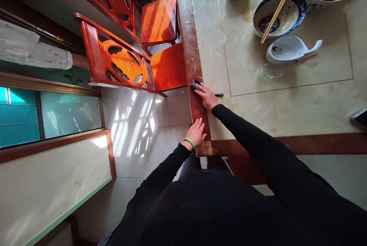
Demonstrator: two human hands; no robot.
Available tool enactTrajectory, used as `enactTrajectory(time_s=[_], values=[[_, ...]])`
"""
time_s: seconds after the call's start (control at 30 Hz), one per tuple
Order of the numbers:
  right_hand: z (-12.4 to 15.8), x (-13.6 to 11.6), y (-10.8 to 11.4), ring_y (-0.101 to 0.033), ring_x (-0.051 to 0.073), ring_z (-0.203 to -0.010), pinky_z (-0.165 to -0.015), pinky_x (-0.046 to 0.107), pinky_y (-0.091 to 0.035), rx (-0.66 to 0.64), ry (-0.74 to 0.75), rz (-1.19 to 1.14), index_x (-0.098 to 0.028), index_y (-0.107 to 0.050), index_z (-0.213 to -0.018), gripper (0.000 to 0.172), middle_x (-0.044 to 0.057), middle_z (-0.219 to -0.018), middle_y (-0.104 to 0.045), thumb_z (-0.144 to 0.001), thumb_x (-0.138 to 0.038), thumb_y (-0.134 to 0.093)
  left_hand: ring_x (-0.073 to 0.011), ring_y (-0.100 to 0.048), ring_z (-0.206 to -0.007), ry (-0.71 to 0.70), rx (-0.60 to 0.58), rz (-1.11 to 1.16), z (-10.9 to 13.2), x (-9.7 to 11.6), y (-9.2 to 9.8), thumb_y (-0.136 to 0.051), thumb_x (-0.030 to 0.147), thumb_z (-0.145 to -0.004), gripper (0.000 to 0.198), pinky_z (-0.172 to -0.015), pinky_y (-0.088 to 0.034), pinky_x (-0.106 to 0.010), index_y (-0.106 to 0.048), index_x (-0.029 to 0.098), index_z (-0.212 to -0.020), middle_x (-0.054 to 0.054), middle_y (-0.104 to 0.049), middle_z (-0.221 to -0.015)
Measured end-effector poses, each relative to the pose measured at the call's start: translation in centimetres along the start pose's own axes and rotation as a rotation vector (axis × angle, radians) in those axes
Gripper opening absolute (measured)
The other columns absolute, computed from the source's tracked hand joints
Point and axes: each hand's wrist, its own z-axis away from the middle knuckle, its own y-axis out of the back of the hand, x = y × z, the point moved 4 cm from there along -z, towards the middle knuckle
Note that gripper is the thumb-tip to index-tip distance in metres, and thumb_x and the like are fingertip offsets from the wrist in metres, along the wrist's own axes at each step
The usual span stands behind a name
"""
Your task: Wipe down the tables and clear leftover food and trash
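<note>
Cream table (252,110) beside orange chairs (168,67)

two hands (208,95), one green bracelet (191,141), two chairs (166,68), two chopsticks (276,13), three bowls (289,16), one table (301,112)

Both arms reach forward: the right arm (258,139) extends obliquely across the body, the right hand (208,97) palm down, its fingers (200,88) bent in a grip; the left hand (196,134), on the left arm (159,175), lies nearer the torso (212,207), back uppermost, fingers outstretched
</note>
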Motion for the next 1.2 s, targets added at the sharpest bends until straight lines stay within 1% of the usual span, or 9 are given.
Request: enactTrajectory(time_s=[0.17,0.4,0.57,0.7,0.83,0.9,1.03,1.13,1.2], values=[[10.0,0.2,3.4,-0.046,0.026,-0.159,-0.133,0.055,-0.041,-0.167,0.123,0.01,-0.025,-0.078,-0.134,0.044,0.005,-0.157,-0.064,-0.105,-0.015,-0.047,-0.0376,-0.03,-0.166,-0.005,-0.035,-0.018,-0.4,0.0,0.5,-0.073,0.017,-0.088,0.056,-0.136,-0.029,-0.054,-0.065,0.01,-0.143,-0.025,-0.035,-0.175],[0.3,0.3,3.6,-0.036,0.028,-0.164,-0.137,0.063,-0.024,0.165,-0.272,0.074,-0.011,-0.069,-0.143,0.053,0.017,-0.166,-0.052,-0.099,0.0,-0.042,-0.0338,-0.041,-0.162,-0.016,-0.001,0.062,0.0,-0.8,1.8,-0.069,0.017,-0.091,0.046,-0.135,-0.033,-0.052,-0.07,0.016,-0.137,-0.019,-0.05,-0.168],[12.2,-5.7,0.3,-0.058,0.021,-0.148,-0.126,0.044,-0.051,-0.007,-0.055,0.024,-0.023,-0.082,-0.12,0.039,0.005,-0.146,-0.072,-0.095,-0.009,-0.056,-0.027,-0.056,-0.15,0.029,0.277,0.05,0.3,-0.6,4.6,-0.053,0.017,-0.101,0.043,-0.131,-0.04,-0.05,-0.07,0.023,-0.139,-0.012,-0.064,-0.155],[22.4,2.8,11.0,-0.057,0.026,-0.149,-0.127,0.053,-0.049,0.191,-0.223,0.163,-0.023,-0.083,-0.118,0.043,0.01,-0.145,-0.072,-0.097,-0.01,-0.049,-0.0365,-0.024,-0.169,0.003,0.125,-0.175,-2.0,1.4,4.0,-0.074,0.018,-0.089,0.07,-0.136,-0.028,-0.055,-0.056,0.019,-0.157,-0.017,-0.031,-0.179],[22.1,11.9,22.2,-0.042,0.032,-0.16,-0.133,0.061,-0.032,0.531,-0.669,0.286,-0.007,-0.074,-0.134,0.048,0.023,-0.157,-0.059,-0.098,-0.007,-0.043,-0.0455,-0.017,-0.169,0.017,-0.083,-0.388,-4.5,2.1,2.4,-0.084,0.021,-0.08,0.09,-0.133,-0.027,-0.061,-0.048,0.014,-0.162,-0.026,-0.019,-0.18],[18.8,11.0,21.3,-0.032,0.031,-0.164,-0.135,0.061,-0.025,0.584,-0.7,0.273,-0.001,-0.065,-0.145,0.051,0.025,-0.164,-0.051,-0.103,-0.009,-0.036,-0.0454,-0.018,-0.168,0.013,-0.113,-0.434,-5.0,1.9,2.4,-0.082,0.024,-0.083,0.087,-0.133,-0.029,-0.061,-0.048,0.014,-0.162,-0.026,-0.019,-0.18],[13.9,1.0,9.2,-0.054,0.017,-0.15,-0.131,0.037,-0.042,0.379,-0.45,0.178,-0.02,-0.079,-0.128,0.045,0.005,-0.151,-0.069,-0.097,-0.004,-0.05,-0.0404,-0.021,-0.169,0.032,-0.133,-0.451,-5.3,1.7,3.4,-0.077,0.023,-0.087,0.084,-0.135,-0.028,-0.053,-0.044,0.012,-0.164,-0.025,-0.023,-0.18],[17.3,-3.2,3.9,-0.061,0.019,-0.145,-0.125,0.037,-0.051,0.202,-0.217,0.117,-0.027,-0.084,-0.119,0.044,0.0,-0.145,-0.073,-0.09,-0.005,-0.058,-0.0399,-0.017,-0.169,0.036,-0.168,-0.485,-5.5,2.0,3.8,-0.078,0.021,-0.085,0.092,-0.137,-0.023,-0.05,-0.036,0.004,-0.166,-0.031,-0.022,-0.178],[22.5,-0.8,6.7,-0.06,0.024,-0.146,-0.124,0.047,-0.053,0.197,-0.18,0.117,-0.025,-0.084,-0.119,0.044,0.004,-0.145,-0.073,-0.091,-0.008,-0.054,-0.0422,-0.016,-0.169,0.04,-0.192,-0.507,-5.5,2.1,3.8,-0.079,0.021,-0.083,0.095,-0.137,-0.023,-0.051,-0.036,0.003,-0.165,-0.033,-0.019,-0.178]])
